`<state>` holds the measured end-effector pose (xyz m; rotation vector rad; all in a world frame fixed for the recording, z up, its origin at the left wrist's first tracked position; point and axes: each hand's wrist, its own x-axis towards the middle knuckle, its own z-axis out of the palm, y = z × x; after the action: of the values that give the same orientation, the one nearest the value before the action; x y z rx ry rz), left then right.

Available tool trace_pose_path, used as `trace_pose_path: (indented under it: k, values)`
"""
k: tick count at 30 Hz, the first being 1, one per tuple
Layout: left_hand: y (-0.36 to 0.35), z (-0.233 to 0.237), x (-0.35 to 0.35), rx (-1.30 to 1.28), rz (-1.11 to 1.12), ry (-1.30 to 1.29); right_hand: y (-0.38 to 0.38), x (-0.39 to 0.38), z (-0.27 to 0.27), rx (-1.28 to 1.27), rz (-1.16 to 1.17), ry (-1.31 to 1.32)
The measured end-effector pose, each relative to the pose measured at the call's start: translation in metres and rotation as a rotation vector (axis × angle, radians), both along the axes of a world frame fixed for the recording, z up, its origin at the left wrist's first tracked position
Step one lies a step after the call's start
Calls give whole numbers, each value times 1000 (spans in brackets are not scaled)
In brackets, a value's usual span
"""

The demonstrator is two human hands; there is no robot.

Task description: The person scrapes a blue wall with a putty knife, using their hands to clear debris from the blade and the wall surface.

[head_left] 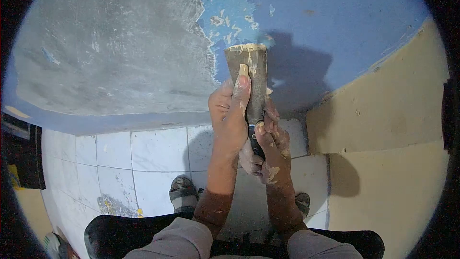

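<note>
A wide metal scraper (256,79) with a dark handle stands upright before the blue wall (297,9), its blade edge up and coated with pale paste. My left hand (232,105) pinches the blade, thumb lying on its face and fingers behind it. Lower down, my right hand (270,148) is wrapped round the handle, with dried paste on the skin. Behind and left of the blade, a grey bare patch (115,43) with a ragged edge borders the blue paint. Whether the blade touches the wall is unclear.
White floor tiles (158,148) carry debris at the lower left. Two sandalled feet stand below, near a black seat edge (120,235). A beige surface (383,115) lies on the right, and a dark object (28,158) is at the far left.
</note>
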<state>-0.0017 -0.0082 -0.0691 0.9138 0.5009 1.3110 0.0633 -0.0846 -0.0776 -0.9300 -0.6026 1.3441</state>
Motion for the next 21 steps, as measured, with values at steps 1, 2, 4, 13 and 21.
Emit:
trace_pose_path:
  k: [1,2,4,13,21]
  values:
    - [0,1,0,-6,-1,-8,0,2,0,0,16,-13]
    - [-1,3,0,-13,-3,-17,-1,4,0,0,31,-26]
    - [-3,5,0,-15,-1,-19,-2,1,-4,12,38,44]
    - [0,-2,7,2,-16,-123,0,7,-3,-68,-11,-75]
    - [-2,15,11,30,128,8,6,7,11,-98,11,82]
